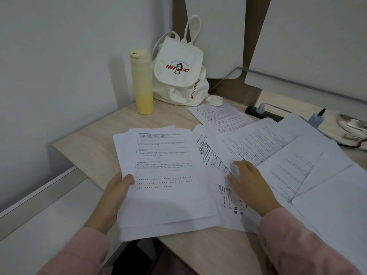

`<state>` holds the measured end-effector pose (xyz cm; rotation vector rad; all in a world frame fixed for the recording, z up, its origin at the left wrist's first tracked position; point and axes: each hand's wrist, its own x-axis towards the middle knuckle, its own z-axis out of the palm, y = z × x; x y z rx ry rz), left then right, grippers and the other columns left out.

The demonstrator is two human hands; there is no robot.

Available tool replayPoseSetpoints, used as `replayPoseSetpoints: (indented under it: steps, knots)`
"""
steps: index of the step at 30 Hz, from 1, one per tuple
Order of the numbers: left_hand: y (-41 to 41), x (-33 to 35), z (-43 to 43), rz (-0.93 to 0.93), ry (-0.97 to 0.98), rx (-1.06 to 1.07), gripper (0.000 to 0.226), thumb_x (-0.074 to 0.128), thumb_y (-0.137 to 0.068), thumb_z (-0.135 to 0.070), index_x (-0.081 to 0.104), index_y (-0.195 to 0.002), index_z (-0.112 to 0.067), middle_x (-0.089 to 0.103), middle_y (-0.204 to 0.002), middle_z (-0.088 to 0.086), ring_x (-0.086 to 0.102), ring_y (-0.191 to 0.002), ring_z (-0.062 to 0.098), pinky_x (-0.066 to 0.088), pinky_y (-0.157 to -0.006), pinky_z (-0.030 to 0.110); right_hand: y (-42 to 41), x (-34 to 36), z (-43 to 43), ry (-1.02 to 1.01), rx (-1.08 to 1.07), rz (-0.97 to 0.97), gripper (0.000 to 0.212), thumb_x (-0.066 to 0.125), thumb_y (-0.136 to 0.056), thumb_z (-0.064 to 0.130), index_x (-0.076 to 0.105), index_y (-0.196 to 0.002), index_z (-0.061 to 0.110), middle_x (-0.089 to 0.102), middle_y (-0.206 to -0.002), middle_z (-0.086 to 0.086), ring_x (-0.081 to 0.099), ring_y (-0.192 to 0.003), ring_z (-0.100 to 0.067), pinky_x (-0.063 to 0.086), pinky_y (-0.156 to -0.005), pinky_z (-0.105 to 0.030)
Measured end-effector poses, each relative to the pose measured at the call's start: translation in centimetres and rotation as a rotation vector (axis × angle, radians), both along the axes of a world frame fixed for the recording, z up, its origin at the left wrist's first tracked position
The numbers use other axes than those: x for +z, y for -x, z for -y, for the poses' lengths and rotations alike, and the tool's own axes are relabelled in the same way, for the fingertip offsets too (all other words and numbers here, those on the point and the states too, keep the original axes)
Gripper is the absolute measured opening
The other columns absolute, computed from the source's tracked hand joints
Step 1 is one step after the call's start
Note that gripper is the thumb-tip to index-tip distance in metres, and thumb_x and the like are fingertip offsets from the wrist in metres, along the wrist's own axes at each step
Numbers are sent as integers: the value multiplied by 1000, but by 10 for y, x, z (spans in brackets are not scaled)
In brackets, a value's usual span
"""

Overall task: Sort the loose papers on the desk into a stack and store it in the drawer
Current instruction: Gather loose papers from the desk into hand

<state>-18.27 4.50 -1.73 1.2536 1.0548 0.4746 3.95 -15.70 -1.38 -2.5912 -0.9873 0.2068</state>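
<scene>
A rough stack of printed papers (164, 175) lies over the desk's near left edge, and my left hand (117, 190) grips its left side with the thumb on top. More loose sheets (282, 153) are spread overlapping across the right of the desk. My right hand (248, 183) rests flat on them, fingers spread, holding nothing. One single sheet (220, 115) lies further back, by the bag. No drawer is in view.
A yellow bottle (142, 82) and a white canvas backpack (178, 70) stand at the back of the wooden desk (95, 143). A black power strip (262, 114) and cables lie at the back right. White walls close the left side.
</scene>
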Motion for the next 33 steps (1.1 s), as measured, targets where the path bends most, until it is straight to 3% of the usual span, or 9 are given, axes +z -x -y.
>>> replayPoseSetpoints:
  steps: [3, 6, 12, 16, 21, 26, 28, 31, 33]
  knots:
    - [1, -4, -1, 41, -13, -42, 34, 55, -90, -16, 55, -124, -13, 64, -116, 4, 62, -101, 24, 50, -76, 33, -4, -4, -8, 71, -40, 103, 39, 44, -94, 30, 42, -127, 9, 53, -123, -10, 48, -113, -25, 43, -83, -32]
    - [2, -7, -2, 16, -58, -88, 35, 56, -89, -12, 52, -124, -14, 63, -118, 2, 61, -101, 22, 50, -77, 32, -6, -4, -15, 182, -38, 303, 35, 37, -94, 30, 42, -124, 12, 60, -106, -5, 54, -97, -21, 38, -62, -25]
    - [1, -4, 2, 23, -138, -96, 38, 49, -91, -4, 47, -126, -19, 57, -119, 0, 55, -104, 19, 44, -81, 32, -10, 0, -25, 242, -46, 396, 26, 33, -97, 21, 53, -105, 8, 59, -80, -3, 46, -69, -19, 27, -48, -25]
    - [7, -4, 1, 58, -135, -125, 44, 48, -92, -4, 48, -132, -21, 59, -123, -4, 55, -112, 18, 43, -93, 35, -13, 9, -18, 42, -144, 317, 28, 33, -98, 25, 56, -97, 9, 40, -53, 5, 40, -46, -15, 26, -43, -23]
    - [7, -3, 1, 110, -114, -141, 44, 48, -92, -3, 49, -131, -22, 61, -123, -5, 58, -110, 15, 46, -89, 33, 0, 43, -16, -230, -212, 320, 22, 42, -94, 17, 60, -106, 10, 53, -55, -5, 42, -45, -20, 29, -43, -24]
    - [1, -3, 6, 166, -84, -206, 48, 54, -90, -7, 46, -135, -22, 61, -127, -3, 58, -115, 21, 45, -99, 42, 17, 87, -31, -541, -153, -375, 37, 41, -91, 9, 53, -121, 27, 59, -80, -5, 44, -56, -18, 34, -49, -25]
    - [-2, -1, 11, 205, -49, -244, 58, 61, -79, -14, 46, -135, -21, 62, -126, -1, 60, -113, 21, 47, -98, 42, 24, 92, -43, -634, -150, -675, 46, 41, -89, 6, 51, -127, 30, 55, -87, -4, 53, -66, -29, 44, -59, -26]
    - [-7, 0, 18, 229, 1, -261, 60, 58, -67, -19, 51, -127, -22, 64, -118, -3, 63, -103, 16, 52, -84, 32, 34, 86, -66, -822, -147, -1130, 53, 38, -89, -4, 43, -136, 20, 55, -89, -12, 56, -82, -30, 57, -71, -32]
    - [-6, -2, 20, 241, 32, -268, 55, 58, -65, -20, 54, -120, -28, 68, -110, -7, 66, -95, 11, 53, -71, 23, 38, 79, -79, -969, -109, -1404, 56, 41, -91, -3, 28, -144, 12, 58, -117, -21, 60, -104, -33, 59, -77, -37]
